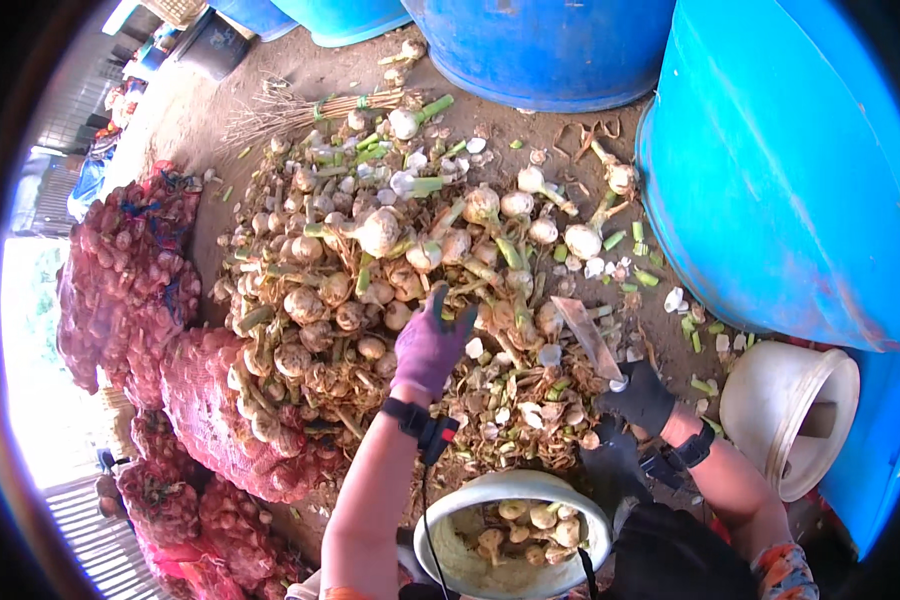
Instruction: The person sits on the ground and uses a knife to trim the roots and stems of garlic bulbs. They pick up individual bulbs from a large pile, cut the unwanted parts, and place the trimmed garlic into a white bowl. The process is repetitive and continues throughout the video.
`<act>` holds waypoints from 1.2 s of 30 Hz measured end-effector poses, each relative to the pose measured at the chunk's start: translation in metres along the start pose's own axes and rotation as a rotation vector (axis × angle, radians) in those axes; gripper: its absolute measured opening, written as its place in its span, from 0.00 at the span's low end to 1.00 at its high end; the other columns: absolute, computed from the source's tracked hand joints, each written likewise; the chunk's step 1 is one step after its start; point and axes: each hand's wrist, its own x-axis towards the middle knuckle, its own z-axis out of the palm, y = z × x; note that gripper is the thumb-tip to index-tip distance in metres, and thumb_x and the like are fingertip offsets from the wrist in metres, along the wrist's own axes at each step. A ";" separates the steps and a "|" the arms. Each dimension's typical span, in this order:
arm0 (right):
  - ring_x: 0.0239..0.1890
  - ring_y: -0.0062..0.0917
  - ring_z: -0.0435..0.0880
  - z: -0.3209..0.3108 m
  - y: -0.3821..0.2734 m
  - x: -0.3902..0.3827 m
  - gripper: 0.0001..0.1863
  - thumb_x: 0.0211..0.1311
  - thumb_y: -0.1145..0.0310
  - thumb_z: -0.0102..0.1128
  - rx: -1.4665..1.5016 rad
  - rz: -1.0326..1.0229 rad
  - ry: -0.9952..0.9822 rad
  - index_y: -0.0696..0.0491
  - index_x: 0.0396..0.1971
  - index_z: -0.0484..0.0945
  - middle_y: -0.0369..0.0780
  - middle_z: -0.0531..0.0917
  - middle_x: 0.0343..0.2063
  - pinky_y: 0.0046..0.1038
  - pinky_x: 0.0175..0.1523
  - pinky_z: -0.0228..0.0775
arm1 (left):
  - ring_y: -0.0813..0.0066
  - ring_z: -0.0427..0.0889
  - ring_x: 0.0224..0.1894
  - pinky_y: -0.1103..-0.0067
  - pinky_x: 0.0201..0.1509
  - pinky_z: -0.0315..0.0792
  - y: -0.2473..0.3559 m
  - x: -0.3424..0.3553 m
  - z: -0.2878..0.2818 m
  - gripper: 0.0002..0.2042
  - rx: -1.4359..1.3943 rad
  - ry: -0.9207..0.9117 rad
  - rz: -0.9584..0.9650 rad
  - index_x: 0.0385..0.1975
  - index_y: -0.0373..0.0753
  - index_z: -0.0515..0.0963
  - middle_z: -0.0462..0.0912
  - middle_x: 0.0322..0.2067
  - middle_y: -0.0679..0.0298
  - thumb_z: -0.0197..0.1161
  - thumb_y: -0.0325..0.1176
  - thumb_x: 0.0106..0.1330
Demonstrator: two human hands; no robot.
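My left hand [433,345], in a purple glove with dark fingertips, reaches over a large heap of garlic bulbs [378,232] with stalks on. Its fingers are spread at the heap, and no bulb shows in its grasp. Toward the right, my right hand [638,398] in a dark glove is closed on the handle of a broad-bladed knife [585,338]. The blade points up and left over the near right side of the heap. Close in front of me stands a pale bucket [450,565] with several trimmed garlic bulbs [543,516] inside.
Red mesh sacks [125,270] full of bulbs line the left side. Big blue barrels [550,50] stand at the back, and a large light-blue tub [780,170] at the right. A white bucket [745,420] lies tipped over near it. A twig broom [340,105] rests behind the heap.
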 end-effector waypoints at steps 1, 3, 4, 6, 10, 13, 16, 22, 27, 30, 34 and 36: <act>0.20 0.20 0.76 0.001 -0.010 0.000 0.15 0.42 0.70 0.65 0.034 0.113 -0.054 0.61 0.31 0.78 0.39 0.79 0.19 0.25 0.27 0.69 | 0.50 0.78 0.40 0.66 0.44 0.71 -0.021 0.014 0.019 0.28 -0.144 0.008 -0.018 0.55 0.42 0.66 0.80 0.36 0.48 0.57 0.51 0.59; 0.19 0.19 0.76 0.002 -0.016 0.003 0.14 0.42 0.70 0.65 0.061 0.110 -0.080 0.61 0.31 0.77 0.38 0.79 0.19 0.25 0.25 0.69 | 0.50 0.77 0.44 0.66 0.46 0.70 -0.048 0.035 0.050 0.26 -0.315 -0.031 -0.103 0.56 0.44 0.66 0.79 0.40 0.48 0.56 0.49 0.59; 0.19 0.19 0.76 0.000 -0.015 0.003 0.14 0.43 0.70 0.65 0.071 0.118 -0.076 0.61 0.30 0.77 0.38 0.79 0.19 0.25 0.25 0.69 | 0.50 0.77 0.45 0.66 0.47 0.70 -0.046 0.041 0.060 0.26 -0.344 -0.087 -0.161 0.56 0.45 0.66 0.79 0.40 0.49 0.56 0.48 0.60; 0.20 0.18 0.76 0.000 -0.005 0.007 0.15 0.42 0.70 0.66 0.072 0.046 -0.032 0.61 0.32 0.77 0.37 0.79 0.19 0.24 0.26 0.69 | 0.61 0.80 0.40 0.73 0.44 0.71 -0.055 0.045 0.082 0.18 -0.698 0.161 -0.196 0.44 0.38 0.74 0.81 0.37 0.54 0.62 0.41 0.57; 0.20 0.18 0.76 -0.006 -0.011 0.008 0.17 0.41 0.71 0.67 0.066 0.080 -0.043 0.62 0.34 0.77 0.37 0.79 0.19 0.24 0.27 0.69 | 0.77 0.75 0.27 0.82 0.34 0.70 -0.057 0.029 0.077 0.10 -0.946 0.184 -0.280 0.32 0.34 0.77 0.80 0.26 0.65 0.67 0.27 0.50; 0.21 0.18 0.76 -0.005 -0.014 0.009 0.17 0.40 0.71 0.67 0.057 0.082 -0.025 0.62 0.32 0.77 0.38 0.80 0.20 0.24 0.28 0.69 | 0.79 0.74 0.24 0.84 0.28 0.69 -0.070 -0.001 0.054 0.05 -1.189 0.110 -0.245 0.28 0.35 0.77 0.78 0.24 0.67 0.62 0.21 0.52; 0.21 0.22 0.77 -0.003 -0.004 0.010 0.16 0.38 0.69 0.67 -0.022 0.054 -0.019 0.62 0.29 0.78 0.41 0.80 0.18 0.26 0.29 0.69 | 0.80 0.75 0.22 0.84 0.24 0.69 -0.073 -0.043 0.010 0.04 -1.100 -0.056 -0.254 0.32 0.36 0.76 0.79 0.26 0.65 0.60 0.24 0.58; 0.27 0.43 0.80 0.023 -0.013 0.017 0.13 0.38 0.66 0.65 -0.337 -0.174 0.129 0.57 0.26 0.78 0.50 0.79 0.20 0.37 0.32 0.71 | 0.85 0.70 0.18 0.87 0.19 0.63 -0.117 -0.163 -0.111 0.22 -0.870 -0.043 -0.515 0.56 0.41 0.66 0.82 0.34 0.60 0.60 0.28 0.60; 0.30 0.42 0.80 0.046 -0.039 0.043 0.16 0.39 0.66 0.66 -0.406 -0.424 0.349 0.54 0.32 0.77 0.48 0.79 0.27 0.36 0.34 0.73 | 0.87 0.69 0.16 0.89 0.18 0.62 -0.182 -0.299 -0.167 0.29 -0.829 0.235 -0.652 0.62 0.44 0.59 0.81 0.33 0.60 0.59 0.24 0.59; 0.38 0.39 0.80 0.055 -0.059 0.068 0.18 0.39 0.68 0.67 -0.426 -0.660 0.397 0.53 0.34 0.75 0.46 0.80 0.37 0.34 0.42 0.73 | 0.86 0.71 0.21 0.89 0.20 0.63 -0.190 -0.381 -0.187 0.29 -0.648 0.360 -0.785 0.60 0.44 0.63 0.80 0.33 0.64 0.61 0.24 0.57; 0.41 0.38 0.80 0.066 -0.073 0.102 0.06 0.47 0.69 0.59 -0.531 -0.845 0.510 0.50 0.28 0.75 0.46 0.80 0.37 0.36 0.45 0.72 | 0.88 0.69 0.17 0.88 0.18 0.64 -0.228 -0.467 -0.160 0.18 -0.284 0.416 -0.775 0.49 0.39 0.72 0.76 0.27 0.69 0.59 0.24 0.58; 0.35 0.39 0.80 0.073 -0.096 0.100 0.04 0.49 0.70 0.54 -0.675 -0.735 0.272 0.51 0.26 0.75 0.45 0.80 0.30 0.38 0.39 0.72 | 0.87 0.70 0.18 0.88 0.19 0.65 -0.244 -0.498 -0.148 0.17 -0.127 0.376 -0.845 0.48 0.39 0.73 0.77 0.27 0.69 0.59 0.24 0.57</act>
